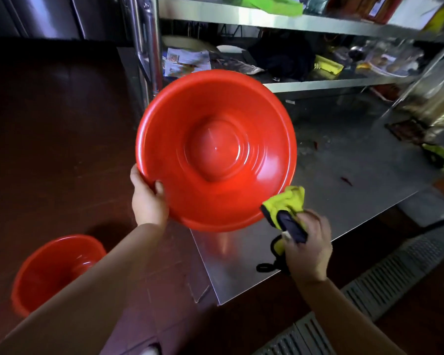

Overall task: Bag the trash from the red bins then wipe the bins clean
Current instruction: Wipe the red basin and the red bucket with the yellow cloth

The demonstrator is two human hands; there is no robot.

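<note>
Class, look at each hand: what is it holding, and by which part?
The left hand grips the raised red bin by its lower-left rim, thumb inside. The right hand clutches the bunched yellow cloth by its lower end.

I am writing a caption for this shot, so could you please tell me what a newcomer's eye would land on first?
First the big red bin, tipped toward the camera at the centre, its inside bare, with the left hand gripping its lower left rim. Next the yellow cloth bunched in the right hand just beside the bin's lower right edge, over the steel table. A second red bin sits on the floor at lower left.
</note>
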